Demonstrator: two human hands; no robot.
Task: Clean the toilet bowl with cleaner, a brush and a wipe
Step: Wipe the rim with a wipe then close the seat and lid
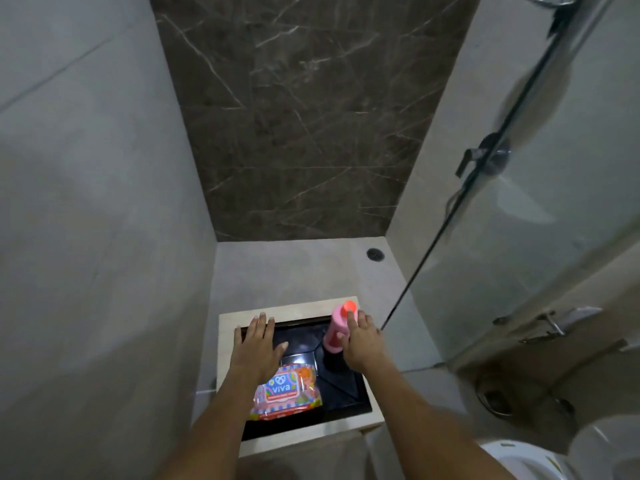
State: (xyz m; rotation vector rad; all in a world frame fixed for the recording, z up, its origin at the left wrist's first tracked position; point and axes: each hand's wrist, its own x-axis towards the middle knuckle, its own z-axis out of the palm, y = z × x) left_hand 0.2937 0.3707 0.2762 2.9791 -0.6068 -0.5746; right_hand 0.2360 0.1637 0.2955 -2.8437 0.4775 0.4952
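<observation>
A pink cleaner bottle (336,327) with an orange-red cap stands upright in the black sink (341,386) at its far right corner. My right hand (362,341) is against the bottle's right side, fingers reaching round it and the thumb at its front. My left hand (258,342) lies flat with straight fingers over the sink's far left rim. A pack of wet wipes (285,393), orange and pink with a blue label, lies in the sink under my left forearm. The white toilet (519,462) shows only at the bottom right corner. No brush is in view.
The sink sits in a beige counter (294,306). A grey wall stands close on the left, dark marble tile behind. A glass shower door (519,168) with a metal hinge (550,327) closes off the right. A floor drain (375,254) lies beyond the counter.
</observation>
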